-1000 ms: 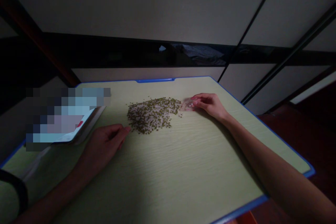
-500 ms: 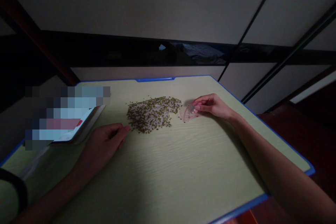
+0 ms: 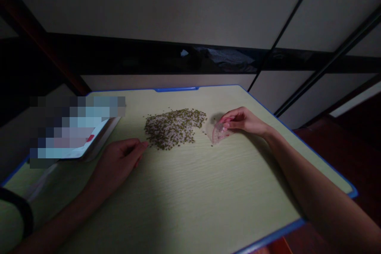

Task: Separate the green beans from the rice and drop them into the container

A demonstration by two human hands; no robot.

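A spread-out pile of small dark green beans mixed with pale grains [image 3: 174,129] lies on the table [image 3: 190,190]. At the pile's left edge rests my left hand [image 3: 123,158], its fingers curled in and thumb pressed forward; whatever it may hold is hidden. To the right of the pile, my right hand [image 3: 242,121] pinches a small see-through piece of plastic with pink markings [image 3: 218,133]. The plastic's lower tip is close to the tabletop, and a few stray beans lie near it. Its exact kind is not clear.
On the left a tablet-like screen [image 3: 85,149], partly blurred out, stands tilted. A black curved band [image 3: 25,210] shows at the lower left. The table has a blue rim [image 3: 274,236]. Pale cabinet panels [image 3: 166,12] rise behind it, with a dark gap holding cloth [image 3: 229,59].
The see-through plastic has turned and shifted slightly right and nearer to me, off the pile's right edge. A stray bean has moved nearer too. My left hand has stayed in place.
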